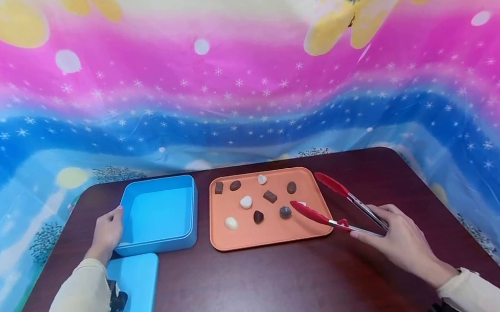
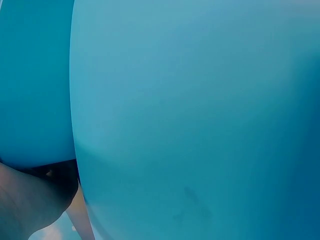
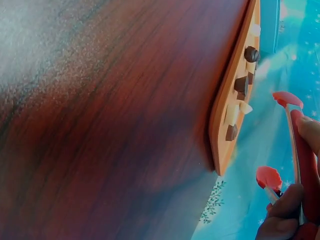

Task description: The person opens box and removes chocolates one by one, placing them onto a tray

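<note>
My left hand (image 1: 107,234) grips the left wall of an open blue box (image 1: 158,245), its thumb at the rim. Inside, the box shows a bare blue floor. In my right hand (image 1: 405,244) are tongs (image 1: 314,214) with red tips and metal handles, their two arms spread apart over the right end of an orange tray (image 1: 250,236). Several chocolates lie scattered on that tray: dark ones such as an oval (image 1: 291,187), and white ones such as a heart (image 1: 246,202). A pale piece is partly hidden behind the lower tong tip, beside a dark round chocolate (image 1: 286,212).
A flat blue lid (image 1: 137,287) lies at the table's left front, partly under my left forearm. Dark reddish wood (image 1: 247,295) makes up the tabletop. Behind it hangs a colourful printed cloth (image 1: 242,90), close to the table's back edge.
</note>
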`<state>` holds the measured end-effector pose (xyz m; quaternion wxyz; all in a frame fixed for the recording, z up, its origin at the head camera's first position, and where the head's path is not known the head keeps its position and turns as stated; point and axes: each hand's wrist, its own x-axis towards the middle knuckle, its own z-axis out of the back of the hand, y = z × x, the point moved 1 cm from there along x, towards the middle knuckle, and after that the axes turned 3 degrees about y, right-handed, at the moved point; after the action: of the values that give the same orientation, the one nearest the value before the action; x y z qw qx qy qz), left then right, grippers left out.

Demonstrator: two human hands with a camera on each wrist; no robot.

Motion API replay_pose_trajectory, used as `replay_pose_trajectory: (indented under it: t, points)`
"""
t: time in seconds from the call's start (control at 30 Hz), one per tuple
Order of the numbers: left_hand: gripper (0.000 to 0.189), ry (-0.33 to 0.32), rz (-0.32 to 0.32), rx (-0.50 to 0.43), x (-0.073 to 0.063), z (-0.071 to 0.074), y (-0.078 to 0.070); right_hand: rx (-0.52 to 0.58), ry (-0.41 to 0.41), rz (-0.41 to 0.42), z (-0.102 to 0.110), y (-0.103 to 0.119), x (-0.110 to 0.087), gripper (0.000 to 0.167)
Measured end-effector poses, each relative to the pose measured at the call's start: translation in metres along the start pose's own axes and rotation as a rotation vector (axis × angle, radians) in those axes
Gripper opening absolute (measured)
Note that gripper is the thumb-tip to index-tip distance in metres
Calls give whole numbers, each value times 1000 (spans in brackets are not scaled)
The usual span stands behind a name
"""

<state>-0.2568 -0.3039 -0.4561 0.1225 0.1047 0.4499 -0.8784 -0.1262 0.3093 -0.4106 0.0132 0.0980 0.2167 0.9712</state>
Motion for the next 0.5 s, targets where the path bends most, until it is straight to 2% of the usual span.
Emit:
replay_pose_trajectory:
  t: [0.3,0.5]
  points:
    - [77,-4,3,-2,-1,1,0,40,-32,8,-6,-5,0,75]
    - [76,-2,8,-1,-1,0,-3,70,-49,-19,-8,-11,2,76]
